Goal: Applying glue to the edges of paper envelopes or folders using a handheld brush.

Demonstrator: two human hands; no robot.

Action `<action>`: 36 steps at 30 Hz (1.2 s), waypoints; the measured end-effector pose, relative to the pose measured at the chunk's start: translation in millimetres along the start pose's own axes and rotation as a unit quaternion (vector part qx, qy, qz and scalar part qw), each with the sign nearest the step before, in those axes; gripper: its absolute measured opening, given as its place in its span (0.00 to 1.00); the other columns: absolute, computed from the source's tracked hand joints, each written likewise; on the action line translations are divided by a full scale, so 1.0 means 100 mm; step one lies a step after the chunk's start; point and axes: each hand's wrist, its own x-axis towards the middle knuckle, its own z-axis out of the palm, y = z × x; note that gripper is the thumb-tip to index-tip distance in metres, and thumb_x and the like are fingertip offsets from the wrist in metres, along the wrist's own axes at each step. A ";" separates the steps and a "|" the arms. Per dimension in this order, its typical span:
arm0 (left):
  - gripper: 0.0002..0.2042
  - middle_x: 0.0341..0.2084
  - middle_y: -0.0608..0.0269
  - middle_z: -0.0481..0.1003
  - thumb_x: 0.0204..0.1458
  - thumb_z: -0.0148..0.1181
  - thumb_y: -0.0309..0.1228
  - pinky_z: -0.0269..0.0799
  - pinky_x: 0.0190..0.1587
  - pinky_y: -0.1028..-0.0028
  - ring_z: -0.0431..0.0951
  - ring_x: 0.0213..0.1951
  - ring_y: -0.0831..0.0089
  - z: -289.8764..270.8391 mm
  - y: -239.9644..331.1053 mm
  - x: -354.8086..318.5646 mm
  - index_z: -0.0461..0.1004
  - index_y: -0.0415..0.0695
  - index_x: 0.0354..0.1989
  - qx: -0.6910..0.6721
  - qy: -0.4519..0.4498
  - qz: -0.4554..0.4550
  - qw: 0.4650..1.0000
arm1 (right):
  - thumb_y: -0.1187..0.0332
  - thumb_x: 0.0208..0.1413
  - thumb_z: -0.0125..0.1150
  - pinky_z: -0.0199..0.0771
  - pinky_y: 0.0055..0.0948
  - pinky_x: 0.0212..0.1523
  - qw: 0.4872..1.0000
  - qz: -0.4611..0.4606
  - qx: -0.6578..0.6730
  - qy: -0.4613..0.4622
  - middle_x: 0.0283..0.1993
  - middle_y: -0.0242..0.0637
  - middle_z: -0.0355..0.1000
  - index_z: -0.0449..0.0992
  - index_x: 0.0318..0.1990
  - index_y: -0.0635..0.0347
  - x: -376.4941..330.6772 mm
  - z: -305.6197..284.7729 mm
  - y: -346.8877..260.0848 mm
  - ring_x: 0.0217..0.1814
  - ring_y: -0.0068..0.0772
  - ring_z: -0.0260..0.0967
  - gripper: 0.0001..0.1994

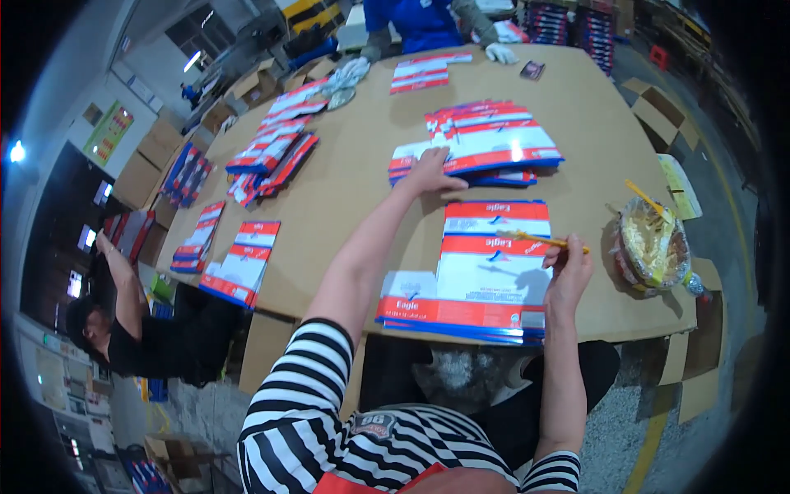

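Flat cartons [485,288] — left hand [432,171] on pile [502,142], right hand [569,276] gripping brush [536,238].

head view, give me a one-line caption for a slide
Right hand holds a yellow brush over flat printed cartons; left hand touches the pile beyond.

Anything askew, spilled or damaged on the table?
The pile of flat cartons at the left hand is fanned unevenly, its edges out of line. Yellowish paste smears the inside of the bowl at right: messy, though perhaps normal in use. I can make out no spill or damage.
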 end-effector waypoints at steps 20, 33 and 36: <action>0.61 0.65 0.40 0.51 0.28 0.64 0.68 0.45 0.63 0.41 0.49 0.67 0.45 -0.17 -0.03 0.18 0.44 0.46 0.69 0.029 -0.085 -0.056 0.994 | 0.63 0.63 0.50 0.65 0.18 0.21 1.000 0.015 0.016 -0.011 0.19 0.31 0.68 0.69 0.30 0.59 0.02 0.02 0.09 0.18 0.19 0.63 0.12; 0.49 0.53 0.39 0.63 0.34 0.67 0.57 0.60 0.56 0.52 0.66 0.54 0.45 -0.65 0.09 -0.05 0.55 0.46 0.66 -0.060 -0.007 -0.010 0.998 | 0.63 0.62 0.52 0.66 0.20 0.22 0.996 0.068 0.065 -0.005 0.21 0.32 0.70 0.70 0.31 0.59 0.08 0.03 -0.02 0.20 0.21 0.65 0.10; 0.49 0.55 0.40 0.62 0.34 0.67 0.58 0.59 0.59 0.58 0.63 0.57 0.47 -0.92 0.17 -0.52 0.56 0.47 0.66 -0.045 0.057 0.063 0.995 | 0.63 0.61 0.52 0.67 0.23 0.23 0.974 0.108 0.193 -0.041 0.25 0.32 0.71 0.71 0.32 0.58 0.12 -0.11 -0.16 0.24 0.23 0.67 0.10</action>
